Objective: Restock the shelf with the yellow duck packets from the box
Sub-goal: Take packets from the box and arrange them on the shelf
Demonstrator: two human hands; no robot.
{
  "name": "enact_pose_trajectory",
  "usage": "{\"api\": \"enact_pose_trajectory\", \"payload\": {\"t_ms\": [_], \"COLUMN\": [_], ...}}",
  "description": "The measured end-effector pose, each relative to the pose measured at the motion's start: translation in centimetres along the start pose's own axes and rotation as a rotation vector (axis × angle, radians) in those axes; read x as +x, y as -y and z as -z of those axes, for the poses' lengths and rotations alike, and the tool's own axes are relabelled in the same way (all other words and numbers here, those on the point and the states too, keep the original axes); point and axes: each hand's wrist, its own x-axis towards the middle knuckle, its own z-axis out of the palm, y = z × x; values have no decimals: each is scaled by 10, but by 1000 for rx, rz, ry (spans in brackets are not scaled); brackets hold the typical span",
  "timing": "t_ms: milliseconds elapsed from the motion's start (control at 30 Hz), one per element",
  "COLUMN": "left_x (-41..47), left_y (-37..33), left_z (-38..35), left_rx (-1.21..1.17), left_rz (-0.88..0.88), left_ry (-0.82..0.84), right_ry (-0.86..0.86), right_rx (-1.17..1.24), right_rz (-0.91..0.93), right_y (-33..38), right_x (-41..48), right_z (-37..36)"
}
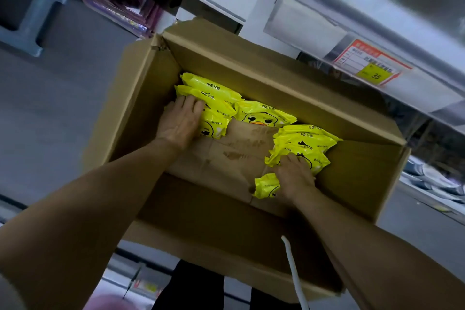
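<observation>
An open cardboard box (264,63) stands below me with several yellow duck packets inside. One stack (214,93) lies at the far left, a single packet (264,116) shows its duck face in the middle, and another stack (304,141) lies at the right. My left hand (180,121) lies on the left stack, fingers curled over the packets. My right hand (295,176) grips the right stack's lowest packets, and a packet (265,186) sticks out beside its thumb. Bare cardboard shows on the box floor between the stacks.
A white shelf (377,40) with a red and yellow price tag (370,63) runs along the right above the box. Purple packets (113,0) hang at the upper left. A grey stool (27,7) stands on the floor at the left. A white cord (294,272) dangles near my right arm.
</observation>
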Motion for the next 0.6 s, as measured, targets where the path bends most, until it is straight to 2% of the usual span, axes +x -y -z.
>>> {"api": "enact_pose_trajectory", "payload": {"t_ms": [133,233,300,400,600], "left_x": [1,-5,-10,-19,-34], "left_y": [0,-1,-2,-3,1], "left_z": [-7,-5,3,24,81], "left_rx": [82,-65,-203,-396,-562], "left_rz": [0,64,89,122,92], "left_ry": [148,253,304,348,297], "right_ry": [66,143,157,128,86], "right_rx": [316,741,926,1118,1357], "right_rz": [-30,-69,-66,-68,-45], "right_y": [-5,-9,-11,-10,-5], "right_x": [-2,-11,-21,-37,-77], "right_z": [5,15,24,38,60]}}
